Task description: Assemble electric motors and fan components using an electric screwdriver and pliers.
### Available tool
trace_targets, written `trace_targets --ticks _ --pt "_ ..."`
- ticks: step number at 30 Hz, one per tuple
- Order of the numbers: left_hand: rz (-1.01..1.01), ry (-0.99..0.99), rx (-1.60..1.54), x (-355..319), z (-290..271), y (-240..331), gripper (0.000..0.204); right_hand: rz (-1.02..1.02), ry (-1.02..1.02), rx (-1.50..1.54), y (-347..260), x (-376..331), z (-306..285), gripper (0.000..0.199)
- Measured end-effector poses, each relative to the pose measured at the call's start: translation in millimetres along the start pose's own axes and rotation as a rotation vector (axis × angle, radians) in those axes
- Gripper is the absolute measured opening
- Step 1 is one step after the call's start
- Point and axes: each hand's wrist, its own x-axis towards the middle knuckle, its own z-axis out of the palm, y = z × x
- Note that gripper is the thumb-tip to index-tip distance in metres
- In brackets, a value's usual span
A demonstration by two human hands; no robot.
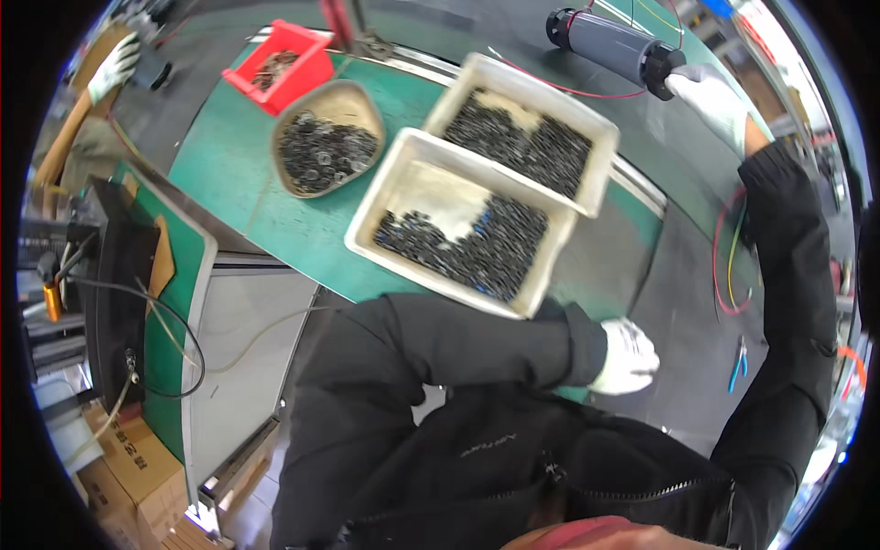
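R hand [710, 96] grips black cylinder [616, 46] at end cap: stiff, prob heavy, smooth | L hand [628, 357] clenched, empty, on bench [275, 220] beside near tray [385, 197]

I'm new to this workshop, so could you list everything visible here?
Square trays: two, cream, on green table, holding small dark parts.
Rounded dish: one, tan, left of trays, dark parts inside.
Bin: one, red, table's far corner.
Cylinder: one, grey with black caps, far right, red wire attached.
Pliers: one, blue-handled, right.
Cardboard boxes: brown, lower left.
Left hand: white glove, near the front tray.
Right hand: white glove, touching the cylinder's cap.
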Motion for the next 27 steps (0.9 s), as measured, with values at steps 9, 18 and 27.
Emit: trace_targets --ticks 9,18,27 --pt "-0.186 -0.058 0.36 30.7 -17.9 12.9 0.039 0.31 0.07 0.063 47.2 -210.3 -18.2 0.028" --pt "-0.553 0.165 1.068 147.1 -10.2 -121.4 0.078 0.323 0.168 0.391 83.1 -296.4 2.5 0.029" --pt "0.091 -0.66 -0.182 67.9 126.7 84.2 0.022 0.321 0.274 0.426 37.0 -321.4 59.7 0.029"
